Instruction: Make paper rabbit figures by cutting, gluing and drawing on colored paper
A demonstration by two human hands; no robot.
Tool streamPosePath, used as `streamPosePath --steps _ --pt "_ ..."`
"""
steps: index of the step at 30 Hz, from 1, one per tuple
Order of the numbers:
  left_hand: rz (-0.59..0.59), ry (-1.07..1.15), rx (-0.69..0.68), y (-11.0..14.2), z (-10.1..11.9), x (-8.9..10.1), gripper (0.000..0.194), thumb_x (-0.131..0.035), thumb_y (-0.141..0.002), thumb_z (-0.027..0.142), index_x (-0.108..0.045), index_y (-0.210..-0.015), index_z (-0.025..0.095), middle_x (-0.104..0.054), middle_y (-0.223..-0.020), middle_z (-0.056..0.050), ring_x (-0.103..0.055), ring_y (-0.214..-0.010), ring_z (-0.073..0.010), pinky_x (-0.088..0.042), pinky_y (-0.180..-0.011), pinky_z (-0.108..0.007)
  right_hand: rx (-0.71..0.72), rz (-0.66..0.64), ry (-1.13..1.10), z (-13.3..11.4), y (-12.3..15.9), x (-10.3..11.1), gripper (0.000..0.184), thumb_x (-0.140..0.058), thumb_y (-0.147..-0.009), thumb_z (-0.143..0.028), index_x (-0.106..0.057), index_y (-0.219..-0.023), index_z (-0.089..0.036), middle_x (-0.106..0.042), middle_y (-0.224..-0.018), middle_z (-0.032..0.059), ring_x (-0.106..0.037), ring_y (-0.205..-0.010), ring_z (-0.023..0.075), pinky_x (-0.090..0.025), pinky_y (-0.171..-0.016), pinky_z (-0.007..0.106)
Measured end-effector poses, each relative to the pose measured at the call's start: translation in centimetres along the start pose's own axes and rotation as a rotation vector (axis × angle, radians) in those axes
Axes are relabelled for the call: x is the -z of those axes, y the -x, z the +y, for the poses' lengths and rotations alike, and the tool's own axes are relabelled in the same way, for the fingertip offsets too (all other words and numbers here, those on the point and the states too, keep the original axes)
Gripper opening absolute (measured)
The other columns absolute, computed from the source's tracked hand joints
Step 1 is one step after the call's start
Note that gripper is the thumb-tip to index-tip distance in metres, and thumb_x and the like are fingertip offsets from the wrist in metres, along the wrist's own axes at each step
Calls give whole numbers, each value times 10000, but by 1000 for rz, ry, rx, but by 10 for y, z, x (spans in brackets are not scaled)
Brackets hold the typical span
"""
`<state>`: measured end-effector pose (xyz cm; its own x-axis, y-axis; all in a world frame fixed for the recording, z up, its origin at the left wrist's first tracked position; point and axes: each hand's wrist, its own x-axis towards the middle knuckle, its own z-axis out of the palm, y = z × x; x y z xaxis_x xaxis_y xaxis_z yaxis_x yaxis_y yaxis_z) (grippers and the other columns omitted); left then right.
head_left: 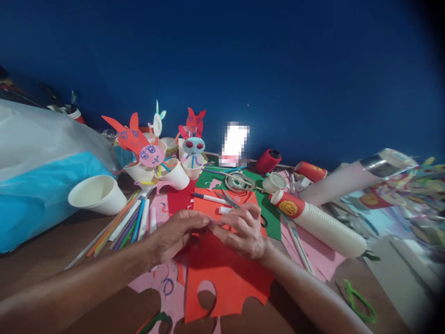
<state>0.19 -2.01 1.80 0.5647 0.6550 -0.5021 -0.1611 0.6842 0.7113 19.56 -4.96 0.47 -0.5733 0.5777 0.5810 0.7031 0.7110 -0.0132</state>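
Observation:
My left hand (pixel 174 234) and my right hand (pixel 239 232) meet over an orange paper sheet (pixel 229 278), fingertips pinched together. Between them is something tiny and purplish, too small to make out. Rounded notches are cut from the sheet's near edge. Just beyond my fingers lie scissors (pixel 232 200), partly hidden by my right hand, and a white marker with a dark cap (pixel 212 198). A small white block (pixel 226 210) sits close to my right fingers. Cut pink paper (pixel 175 297) with doodles on it spreads below my left hand.
Paper cups hold paper animal faces, one a pink face (pixel 152 156). A tilted white cup (pixel 98 195) and several markers (pixel 130 225) lie left. A cup stack (pixel 323 225), a utility knife (pixel 299 243) and green-handled scissors (pixel 359 301) lie right. A wire coil (pixel 239 182) rests behind.

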Motion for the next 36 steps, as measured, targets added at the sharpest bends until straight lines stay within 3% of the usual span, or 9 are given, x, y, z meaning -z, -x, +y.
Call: streamPosePath --steps 5,8,12,14,16,19,23,31,36 --pt "15 -2 1 -4 -3 2 137 -689 -636 231 -637 -713 130 -590 -618 5 -495 -507 -67 -342 -483 -188 25 42 -16 2 -2 -4 263 -525 -824 -157 -591 -971 -364 -623 -855 -49 -534 -840 131 -251 -857 355" --pt "73 25 -27 -5 -2 1 118 -679 -636 215 -617 -686 128 -574 -613 7 -495 -523 -70 -344 -482 -185 -63 62 -151 0 -6 -4 228 -551 -809 -196 -584 -997 -320 -621 -880 -9 -539 -851 156 -302 -826 357" --pt "136 38 -72 -3 3 -2 113 -676 -630 203 -615 -680 123 -547 -622 5 -471 -526 -75 -335 -453 -190 -496 97 -542 -7 -16 -1 142 -497 -838 -236 -572 -956 -211 -607 -855 35 -547 -775 149 -401 -700 285" --pt "145 42 -93 -2 5 -2 107 -674 -629 190 -620 -688 119 -543 -623 0 -465 -527 -76 -339 -450 -193 -733 47 -749 -9 -21 0 146 -449 -860 -256 -572 -899 -187 -595 -796 27 -534 -701 131 -409 -631 250" --pt "144 40 -100 -2 5 -2 98 -664 -640 186 -619 -695 117 -541 -622 -4 -465 -531 -79 -342 -450 -195 -860 -25 -919 -9 -24 -1 177 -438 -859 -283 -572 -818 -174 -563 -725 8 -502 -641 114 -390 -578 225" --pt "140 25 -101 -3 2 -2 94 -656 -647 185 -616 -696 117 -538 -624 -4 -461 -527 -80 -341 -443 -197 -910 -105 -1060 -8 -26 -1 211 -453 -844 -306 -560 -730 -164 -501 -650 -18 -436 -574 88 -344 -529 204" --pt "154 -12 -93 -2 -1 -3 98 -650 -653 200 -602 -681 119 -511 -581 14 -450 -507 -76 -336 -438 -197 -914 -165 -1089 -9 -24 -4 226 -502 -812 -345 -562 -702 -157 -458 -601 -34 -388 -534 75 -307 -500 200" --pt "146 -36 -59 2 -3 -6 105 -644 -647 209 -593 -680 124 -539 -608 3 -461 -516 -78 -340 -450 -200 -966 -164 -1177 -9 -23 -11 189 -580 -746 -314 -552 -651 -153 -535 -619 -17 -447 -555 88 -348 -537 215" --pt "108 20 -80 3 -2 -5 66 -546 -678 181 -593 -683 136 -578 -625 -26 -518 -544 -109 -358 -471 -220 -1012 -149 -1240 -8 -24 -7 222 -591 -744 -339 -532 -635 -155 -473 -574 -37 -369 -514 71 -283 -500 208"
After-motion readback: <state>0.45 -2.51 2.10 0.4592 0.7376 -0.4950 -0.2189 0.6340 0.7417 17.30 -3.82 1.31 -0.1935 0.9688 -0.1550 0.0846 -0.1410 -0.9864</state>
